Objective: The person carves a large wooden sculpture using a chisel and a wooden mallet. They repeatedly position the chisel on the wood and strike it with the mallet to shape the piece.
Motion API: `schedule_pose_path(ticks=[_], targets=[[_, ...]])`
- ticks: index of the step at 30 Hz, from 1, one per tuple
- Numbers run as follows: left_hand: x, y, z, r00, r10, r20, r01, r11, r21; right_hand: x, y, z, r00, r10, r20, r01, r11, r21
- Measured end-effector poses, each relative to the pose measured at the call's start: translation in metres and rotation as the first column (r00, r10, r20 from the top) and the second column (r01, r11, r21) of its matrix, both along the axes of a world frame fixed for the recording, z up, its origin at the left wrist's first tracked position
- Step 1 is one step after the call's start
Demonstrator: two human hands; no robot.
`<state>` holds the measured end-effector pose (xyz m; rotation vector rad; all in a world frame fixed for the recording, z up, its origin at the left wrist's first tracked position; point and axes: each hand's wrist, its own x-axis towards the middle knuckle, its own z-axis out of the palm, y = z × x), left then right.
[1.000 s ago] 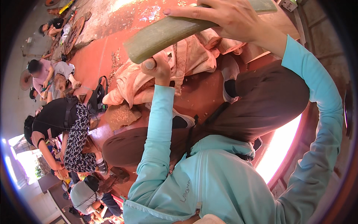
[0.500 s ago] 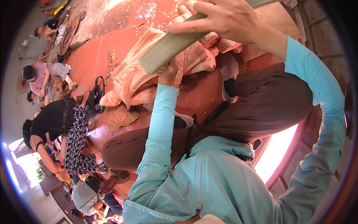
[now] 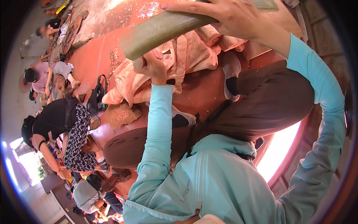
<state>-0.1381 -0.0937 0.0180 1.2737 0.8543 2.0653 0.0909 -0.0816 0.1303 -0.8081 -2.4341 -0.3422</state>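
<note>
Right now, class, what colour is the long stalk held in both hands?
The long stalk is dull olive green with a paler cut end, seen in the head view.

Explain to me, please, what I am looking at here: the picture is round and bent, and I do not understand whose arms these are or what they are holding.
The picture comes from a wide fisheye camera worn on a person's head, looking down, so straight edges bend near the rim. The arms in light blue sleeves belong to that person, who sits on a red-brown floor. The right hand grips a long, flat, greenish-grey bar from above. The left hand is closed just under the bar's lower end. Behind lies a heap of pale pink cloth. On the left, other people sit or bend over their own work.
</note>
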Motion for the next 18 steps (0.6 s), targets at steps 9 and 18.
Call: schedule_pose_path(ticks=[9,18], targets=[[0.01,0.02,-0.011,0.993,0.031,-0.117,-0.04,0.996,-0.074,-0.011,0.002,0.009,0.91,0.169,-0.379,-0.162,0.986,0.049],[0.009,0.043,-0.034,0.967,0.017,-0.252,-0.028,0.999,-0.042,-0.008,0.01,-0.005,0.992,-0.124,-0.031,0.119,0.984,-0.135]])
